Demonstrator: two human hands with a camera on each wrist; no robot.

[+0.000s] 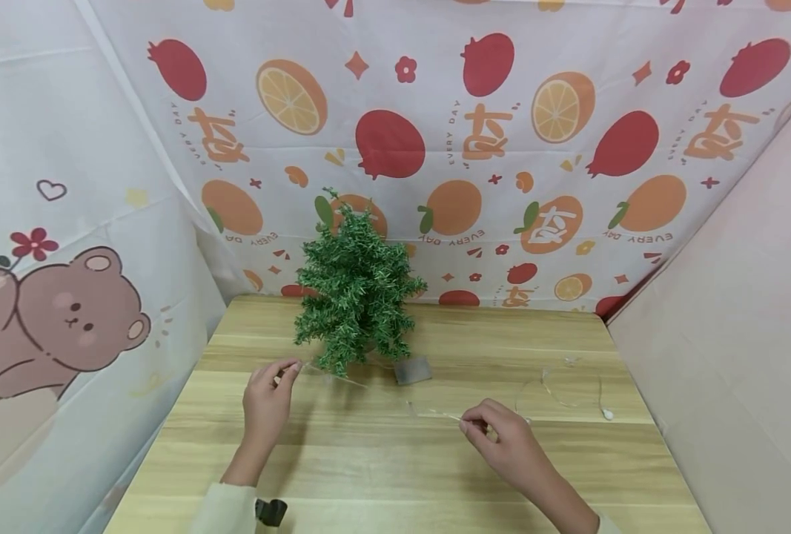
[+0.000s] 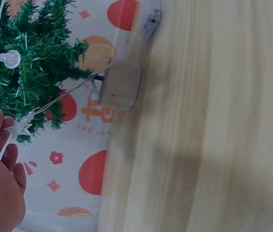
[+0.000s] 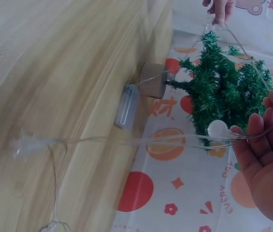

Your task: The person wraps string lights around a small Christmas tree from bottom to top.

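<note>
A small green artificial Christmas tree (image 1: 358,289) stands upright on a round wooden base (image 3: 152,79) near the table's back edge. In front of it, my left hand (image 1: 268,400) pinches the thin clear wire of a string of fairy lights (image 1: 438,413) between thumb and index finger. A clear star (image 2: 22,126) hangs right by those fingers, and a clear round bulb (image 2: 11,59) sits higher on the wire. My right hand (image 1: 502,437) holds the same wire to the right, fingers curled round it, a round bulb (image 3: 218,129) close to its fingertips. Between the hands, the wire spans before the tree.
A flat grey battery box (image 1: 413,370) lies on the wooden table (image 1: 368,475) beside the tree's base. More of the light string (image 1: 571,404) lies loosely looped on the right side. Printed cloth (image 1: 442,215) hangs behind the table and along both sides.
</note>
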